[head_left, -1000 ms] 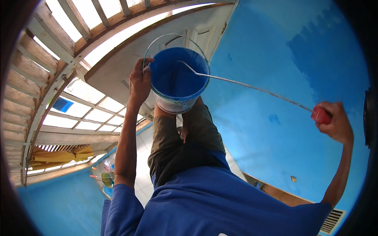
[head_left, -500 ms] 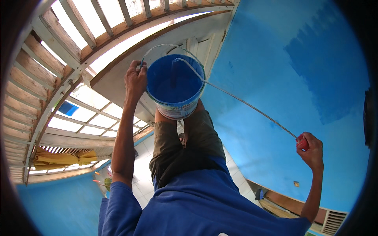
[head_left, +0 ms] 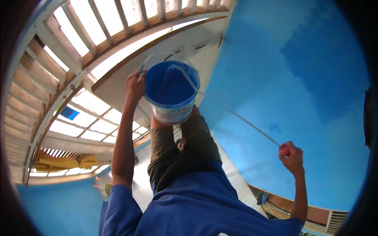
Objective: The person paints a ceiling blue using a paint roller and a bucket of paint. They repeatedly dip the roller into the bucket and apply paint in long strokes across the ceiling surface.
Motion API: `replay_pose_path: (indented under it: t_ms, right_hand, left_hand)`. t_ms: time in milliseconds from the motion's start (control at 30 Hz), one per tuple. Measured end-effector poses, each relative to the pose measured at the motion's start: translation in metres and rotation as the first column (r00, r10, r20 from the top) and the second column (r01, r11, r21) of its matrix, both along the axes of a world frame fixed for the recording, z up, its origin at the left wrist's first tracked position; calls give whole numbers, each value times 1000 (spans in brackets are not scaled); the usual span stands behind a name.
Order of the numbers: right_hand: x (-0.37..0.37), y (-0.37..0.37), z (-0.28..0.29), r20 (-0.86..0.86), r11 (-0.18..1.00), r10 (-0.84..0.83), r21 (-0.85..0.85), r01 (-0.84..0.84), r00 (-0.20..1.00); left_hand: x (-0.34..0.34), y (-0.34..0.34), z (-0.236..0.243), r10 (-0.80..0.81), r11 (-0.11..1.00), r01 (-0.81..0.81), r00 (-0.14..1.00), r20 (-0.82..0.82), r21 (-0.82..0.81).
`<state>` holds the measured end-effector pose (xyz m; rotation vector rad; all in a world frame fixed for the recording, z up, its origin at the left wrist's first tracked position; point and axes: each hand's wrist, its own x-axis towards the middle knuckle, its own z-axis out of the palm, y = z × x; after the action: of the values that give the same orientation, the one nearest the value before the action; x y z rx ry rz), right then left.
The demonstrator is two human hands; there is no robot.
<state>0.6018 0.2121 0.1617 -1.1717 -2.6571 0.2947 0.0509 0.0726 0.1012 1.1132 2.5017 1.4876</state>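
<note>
My left hand (head_left: pixel 136 85) grips the rim of a white paint bucket (head_left: pixel 173 114) at its left side, next to the wire handle. Blue paint coats the bucket's inside. In my right hand (head_left: pixel 292 158) is the red grip of a paint roller (head_left: pixel 240 115), my fingers wrapped round it. The roller's long thin metal rod slants up and left over the bucket's right rim. Its bent end dips inside, and the roller head there is hard to make out against the blue. The bucket hangs above my legs, tilted so its mouth shows.
A light-blue wall (head_left: pixel 252 157) stands on the right, with a darker painted patch (head_left: pixel 327 67) high up. White slatted louvres (head_left: pixel 51 67) and window panes line the left. A yellow cloth (head_left: pixel 63 160) hangs there. Below are white floor tiles (head_left: pixel 232 167) and a low shelf (head_left: pixel 291 206) at lower right.
My right hand has moved left and slightly down with the roller's grip, and the rod has shifted with it. The bucket sits slightly lower and further left in view.
</note>
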Motion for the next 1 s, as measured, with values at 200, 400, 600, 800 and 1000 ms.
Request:
replay_pose_path:
  t_ms: [200, 400, 600, 800, 1000]
  right_hand:
    - [10, -19, -37, -83, 973, -54, -230, 34, 995]
    - [-9, -45, -80, -258, 935, -184, -344, 88, 949]
    - [-72, -7, -74, -453, 927, -345, -304, 221, 822]
    - [-163, 71, -25, -882, 956, -263, -292, -17, 390]
    - [-236, 154, 54, -969, 981, -120, -82, 174, 214]
  left_hand:
    - [-16, -18, -16, -33, 991, 21, 995, 90, 132]
    - [-14, -18, -20, -67, 984, 54, 996, 67, 172]
    - [9, -22, 13, -27, 993, 12, 992, 123, 120]
    - [0, -20, -4, -10, 987, -12, 991, 137, 161]
    - [-3, -23, -2, 3, 990, -23, 990, 143, 136]
